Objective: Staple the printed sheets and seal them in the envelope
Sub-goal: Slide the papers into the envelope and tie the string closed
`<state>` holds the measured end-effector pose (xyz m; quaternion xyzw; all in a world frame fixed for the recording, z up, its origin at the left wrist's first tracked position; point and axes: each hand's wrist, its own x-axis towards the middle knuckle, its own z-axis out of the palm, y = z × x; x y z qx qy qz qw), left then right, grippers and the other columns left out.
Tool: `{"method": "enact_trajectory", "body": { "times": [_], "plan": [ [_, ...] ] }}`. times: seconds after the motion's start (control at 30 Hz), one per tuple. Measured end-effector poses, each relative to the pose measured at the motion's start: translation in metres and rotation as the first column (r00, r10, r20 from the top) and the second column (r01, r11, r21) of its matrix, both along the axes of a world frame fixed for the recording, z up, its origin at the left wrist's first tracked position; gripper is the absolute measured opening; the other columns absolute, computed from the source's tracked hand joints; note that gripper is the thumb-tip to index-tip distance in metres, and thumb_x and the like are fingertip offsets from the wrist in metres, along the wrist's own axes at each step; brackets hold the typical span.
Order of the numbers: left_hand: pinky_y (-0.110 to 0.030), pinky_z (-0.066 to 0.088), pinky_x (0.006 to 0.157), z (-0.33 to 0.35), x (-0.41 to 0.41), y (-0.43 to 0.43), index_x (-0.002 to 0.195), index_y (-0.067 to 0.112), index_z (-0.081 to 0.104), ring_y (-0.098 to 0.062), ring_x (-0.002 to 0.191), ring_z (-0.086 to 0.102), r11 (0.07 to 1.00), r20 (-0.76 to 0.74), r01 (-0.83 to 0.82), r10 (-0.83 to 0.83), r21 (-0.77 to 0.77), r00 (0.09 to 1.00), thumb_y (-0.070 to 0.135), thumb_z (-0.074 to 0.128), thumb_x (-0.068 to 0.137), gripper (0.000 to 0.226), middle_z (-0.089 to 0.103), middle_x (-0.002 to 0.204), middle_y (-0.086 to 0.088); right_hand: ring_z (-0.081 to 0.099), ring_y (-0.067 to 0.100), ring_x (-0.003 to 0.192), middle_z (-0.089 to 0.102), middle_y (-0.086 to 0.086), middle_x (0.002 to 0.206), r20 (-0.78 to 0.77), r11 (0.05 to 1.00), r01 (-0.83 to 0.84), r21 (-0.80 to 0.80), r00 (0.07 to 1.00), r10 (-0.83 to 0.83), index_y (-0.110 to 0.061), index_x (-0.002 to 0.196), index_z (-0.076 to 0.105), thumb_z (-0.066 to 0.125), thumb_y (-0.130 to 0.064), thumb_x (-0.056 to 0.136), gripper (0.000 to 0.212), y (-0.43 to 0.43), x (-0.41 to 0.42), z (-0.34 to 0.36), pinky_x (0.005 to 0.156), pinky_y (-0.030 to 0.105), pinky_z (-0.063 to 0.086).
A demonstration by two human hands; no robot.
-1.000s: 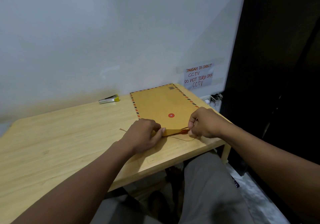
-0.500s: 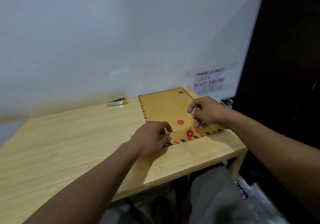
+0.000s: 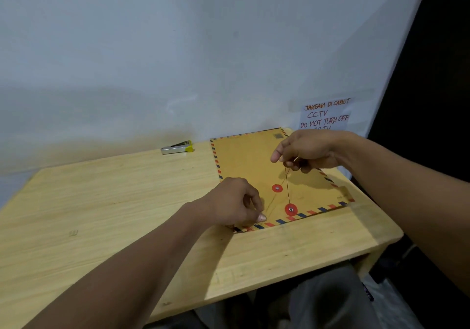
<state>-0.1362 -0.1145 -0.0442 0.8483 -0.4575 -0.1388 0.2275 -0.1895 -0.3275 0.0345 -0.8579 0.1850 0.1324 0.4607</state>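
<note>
Right grip (image 3: 310,150) pinches the one string (image 3: 287,183), taut up from the lower disc (image 3: 291,209) of two, the upper disc (image 3: 277,188) beside it. Left grip (image 3: 229,201), fingers curled, pins the near corner of the single envelope (image 3: 244,155), flat on the tabletop (image 3: 101,201). One stapler (image 3: 176,147) lies well apart. Half a second earlier the right grip sat closer to the discs.

envelope (image 3: 249,160) on table (image 3: 106,201) right side, stapler (image 3: 177,147) behind-left of it

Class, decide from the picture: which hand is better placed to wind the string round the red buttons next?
Right, probably. The right hand pinches the string, stretched up from the lower red button; the left hand is busy holding down the envelope at its near corner.
</note>
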Motion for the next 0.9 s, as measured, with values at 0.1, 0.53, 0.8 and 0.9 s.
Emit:
{"method": "enact_trajectory", "body": {
  "times": [0.1, 0.53, 0.8, 0.9],
  "plan": [
    [-0.017, 0.043, 0.065, 0.003, 0.004, -0.002, 0.093, 0.017, 0.080, -0.002, 0.070, 0.055, 1.000, -0.079, 0.008, -0.006, 0.018, 0.997, 0.033, 0.087, 0.077, 0.023, 0.059, 0.076, 0.013, 0.046, 0.017, 0.066, 0.050, 0.003, 0.070, -0.022, 0.998, -0.005, 0.068, 1.000, 0.007, -0.008, 0.113, 0.065, 0.052, -0.009, 0.098, 0.020, -0.005, 0.011, 0.001, 0.059, 0.030, 0.042],
    [-0.019, 0.038, 0.056, 0.003, 0.017, -0.018, 0.085, 0.023, 0.072, -0.001, 0.056, 0.049, 0.990, -0.231, 0.028, 0.004, 0.137, 0.973, 0.035, 0.089, 0.073, 0.025, 0.054, 0.058, 0.015, 0.050, 0.015, 0.056, 0.049, 0.005, 0.072, 0.029, 0.937, 0.098, 0.336, 0.993, -0.114, -0.010, 0.114, 0.057, 0.048, -0.003, 0.100, 0.018, -0.019, 0.040, -0.005, 0.060, 0.035, 0.058],
    [-0.024, 0.039, 0.061, 0.007, 0.020, -0.024, 0.093, 0.016, 0.072, -0.006, 0.067, 0.051, 0.982, -0.277, 0.043, 0.010, 0.184, 0.961, 0.031, 0.088, 0.075, 0.028, 0.056, 0.065, 0.015, 0.036, 0.010, 0.050, 0.058, 0.006, 0.078, 0.093, 0.988, 0.045, 0.146, 0.994, -0.059, -0.009, 0.114, 0.063, 0.063, -0.009, 0.095, 0.019, -0.025, 0.047, -0.001, 0.042, 0.021, 0.030],
    [-0.024, 0.040, 0.061, 0.006, 0.022, -0.025, 0.088, 0.019, 0.071, -0.006, 0.067, 0.051, 0.985, -0.267, 0.024, 0.023, 0.172, 0.963, 0.038, 0.087, 0.076, 0.027, 0.057, 0.066, 0.013, 0.037, 0.010, 0.056, 0.061, 0.004, 0.080, 0.052, 0.994, -0.073, 0.079, 0.996, 0.069, -0.012, 0.118, 0.066, 0.071, -0.010, 0.089, 0.029, -0.020, 0.047, -0.010, 0.049, 0.023, 0.031]
  ]
}}
